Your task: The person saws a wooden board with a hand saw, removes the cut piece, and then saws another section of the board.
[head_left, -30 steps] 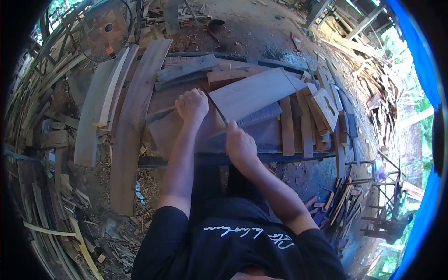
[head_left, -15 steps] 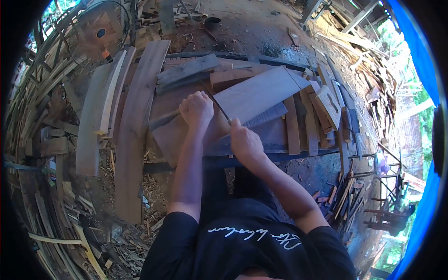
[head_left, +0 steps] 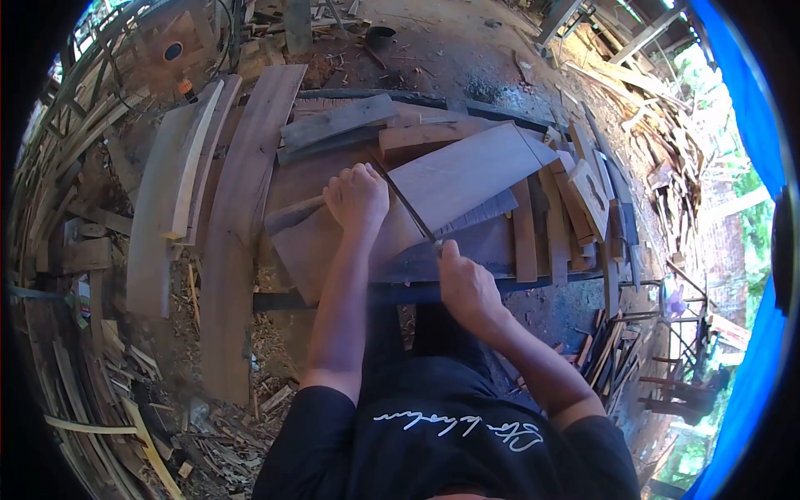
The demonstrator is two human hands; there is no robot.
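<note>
A wide pale board (head_left: pixel 467 169) lies slanted over other boards on the low workbench. Along its left end runs a long thin dark tool (head_left: pixel 406 200), slanting from upper left to lower right; whether it is a blade or a file is unclear. My right hand (head_left: pixel 469 286) is closed round the tool's near end. My left hand (head_left: pixel 357 197) is closed in a fist just left of the tool, on or over the brown board (head_left: pixel 310 250); anything inside it is hidden. A short grey plank (head_left: pixel 340 122) rests beyond my left hand.
Long planks (head_left: pixel 242 225) stretch along the bench's left side. Short wood pieces (head_left: pixel 590 197) are piled at its right end. Scrap wood (head_left: pixel 621 350) lies on the ground at the right, and more is heaped at the far left. A dark bowl (head_left: pixel 380 36) sits beyond the bench.
My right hand has moved down and to the right, toward my body, with the tool, and more of the tool shows. My left hand stays almost in place.
</note>
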